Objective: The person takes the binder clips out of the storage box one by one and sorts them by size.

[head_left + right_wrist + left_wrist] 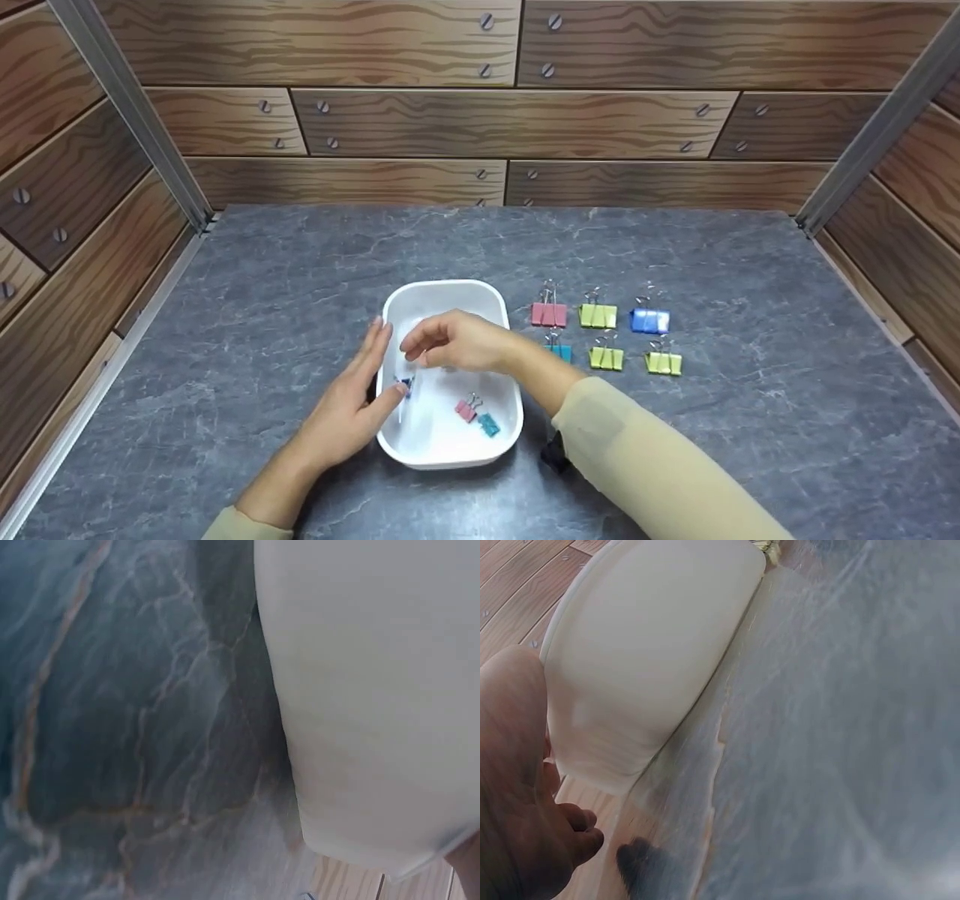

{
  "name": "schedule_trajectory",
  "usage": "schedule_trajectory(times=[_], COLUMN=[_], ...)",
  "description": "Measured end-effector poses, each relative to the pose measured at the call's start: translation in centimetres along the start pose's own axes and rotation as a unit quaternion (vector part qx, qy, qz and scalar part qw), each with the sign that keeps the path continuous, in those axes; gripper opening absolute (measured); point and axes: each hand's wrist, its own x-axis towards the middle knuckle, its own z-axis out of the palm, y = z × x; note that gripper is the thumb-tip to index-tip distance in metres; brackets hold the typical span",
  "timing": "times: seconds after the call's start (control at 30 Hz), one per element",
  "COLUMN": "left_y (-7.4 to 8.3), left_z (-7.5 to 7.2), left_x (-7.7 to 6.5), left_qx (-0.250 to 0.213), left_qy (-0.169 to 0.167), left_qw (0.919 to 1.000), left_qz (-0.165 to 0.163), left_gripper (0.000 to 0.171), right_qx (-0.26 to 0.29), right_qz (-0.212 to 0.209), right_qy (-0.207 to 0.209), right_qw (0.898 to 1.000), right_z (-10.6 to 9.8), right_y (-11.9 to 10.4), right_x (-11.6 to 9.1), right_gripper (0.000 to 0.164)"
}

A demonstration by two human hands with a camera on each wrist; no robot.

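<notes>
A white plastic tub [450,450] stands on the grey table. My left hand [349,409] grips its left rim, thumb over the edge and the other fingers along the outer wall. Above the tub's middle hovers my right hand [457,341], fingers loosely bent, with nothing visible in them. Inside the tub lie a small pink binder clip [466,411] and a teal binder clip [489,425]. Beside the left thumb is a dark blue clip [405,385], partly covered by it. The left wrist view shows the hand against the tub's outer wall [652,637].
Larger binder clips stand in two rows right of the tub: pink [549,314], yellow-green [598,316] and blue [650,320] behind; teal [559,352], partly hidden by the right forearm, and two yellow-green in front. A black object [555,454] shows under the right sleeve. Wood-patterned walls enclose the table.
</notes>
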Motion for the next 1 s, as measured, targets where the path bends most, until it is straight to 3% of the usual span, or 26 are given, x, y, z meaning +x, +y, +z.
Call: schedule_trajectory(times=[0.43, 0.77, 1.0], left_y=[-0.14, -0.13, -0.16], left_z=[-0.05, 0.01, 0.08], left_x=[0.15, 0.12, 0.07], left_qx=[0.002, 0.002, 0.0], left_qy=[-0.002, 0.0, 0.001], left_qw=[1.0, 1.0, 1.0], left_qz=[0.002, 0.0, -0.001], left_gripper=[0.08, 0.079, 0.079], right_qx=[-0.031, -0.085, -0.091], right_qz=[-0.001, 0.001, 0.008], right_qy=[-0.036, -0.02, -0.003], right_qw=[0.999, 0.996, 0.996], right_z=[0.54, 0.98, 0.96], right_y=[0.31, 0.46, 0.36], right_x=[0.65, 0.88, 0.66], right_gripper=[0.023, 0.016, 0.01])
